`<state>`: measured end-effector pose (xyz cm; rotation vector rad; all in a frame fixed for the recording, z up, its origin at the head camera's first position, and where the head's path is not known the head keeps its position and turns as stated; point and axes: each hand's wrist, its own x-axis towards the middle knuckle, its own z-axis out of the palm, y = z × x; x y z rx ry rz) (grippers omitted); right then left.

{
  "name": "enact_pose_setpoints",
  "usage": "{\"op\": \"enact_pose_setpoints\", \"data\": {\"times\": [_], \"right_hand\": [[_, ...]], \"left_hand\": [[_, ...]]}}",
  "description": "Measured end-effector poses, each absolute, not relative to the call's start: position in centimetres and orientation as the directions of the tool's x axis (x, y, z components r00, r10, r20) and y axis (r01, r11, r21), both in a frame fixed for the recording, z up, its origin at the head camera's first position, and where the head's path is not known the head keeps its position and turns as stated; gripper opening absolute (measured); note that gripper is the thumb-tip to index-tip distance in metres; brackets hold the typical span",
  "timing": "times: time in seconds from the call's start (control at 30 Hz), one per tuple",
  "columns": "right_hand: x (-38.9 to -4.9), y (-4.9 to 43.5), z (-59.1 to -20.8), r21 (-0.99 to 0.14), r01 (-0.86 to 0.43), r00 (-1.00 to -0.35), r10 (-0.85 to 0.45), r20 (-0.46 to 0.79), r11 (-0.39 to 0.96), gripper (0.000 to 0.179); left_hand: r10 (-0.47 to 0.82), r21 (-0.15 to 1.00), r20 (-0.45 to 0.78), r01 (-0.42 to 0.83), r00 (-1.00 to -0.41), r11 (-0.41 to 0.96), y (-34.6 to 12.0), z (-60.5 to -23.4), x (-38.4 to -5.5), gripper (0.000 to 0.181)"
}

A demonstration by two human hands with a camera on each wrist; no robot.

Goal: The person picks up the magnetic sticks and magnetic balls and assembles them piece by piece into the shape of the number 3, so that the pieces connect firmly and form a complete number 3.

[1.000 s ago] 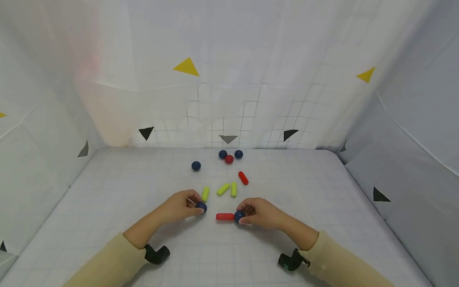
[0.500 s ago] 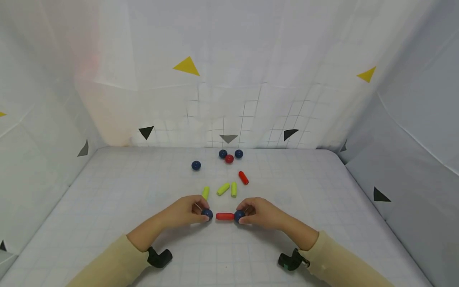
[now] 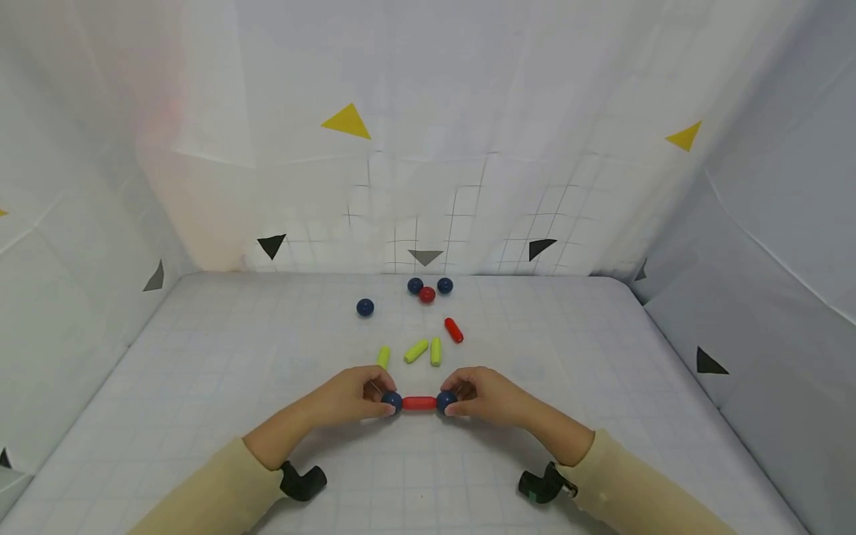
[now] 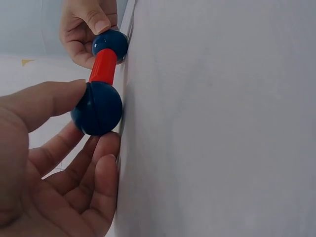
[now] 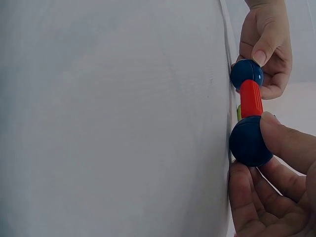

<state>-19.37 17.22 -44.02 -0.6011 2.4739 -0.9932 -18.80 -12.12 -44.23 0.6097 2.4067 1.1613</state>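
Between my hands a red rod (image 3: 419, 403) lies crosswise on the table, a dark blue ball against each end. My left hand (image 3: 351, 397) pinches the left blue ball (image 4: 97, 108) between thumb and fingers, and the ball meets the rod's left end. On the other side my right hand (image 3: 491, 400) pinches the right blue ball (image 5: 251, 141), which touches the rod's right end. Both wrist views show ball, rod and ball in one line. Just beyond the left hand's fingers is a yellow-green rod (image 3: 383, 357), its near end hidden.
Two more yellow-green rods, a slanted one (image 3: 416, 351) and an upright-lying one (image 3: 436, 352), are beyond the hands. Past them lie a second red rod (image 3: 453, 330), a lone blue ball (image 3: 365, 307), and a red ball (image 3: 427, 295) near two blue balls. White sheeting (image 3: 428, 186) rises behind the table.
My left hand has carried its blue ball right and nearer to me, up against the red rod's left end. The right hand has stayed in place with its ball.
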Motion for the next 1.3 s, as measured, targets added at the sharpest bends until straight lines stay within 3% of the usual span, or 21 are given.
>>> {"op": "enact_pose_setpoints", "data": {"times": [1.3], "right_hand": [[-19.6, 17.3, -42.6, -0.69, -0.243, -0.815, -0.529, -0.236, 0.682, 0.03]], "left_hand": [[0.543, 0.757, -0.153, 0.255, -0.826, 0.601, -11.0, -44.2, -18.6, 0.024]]}}
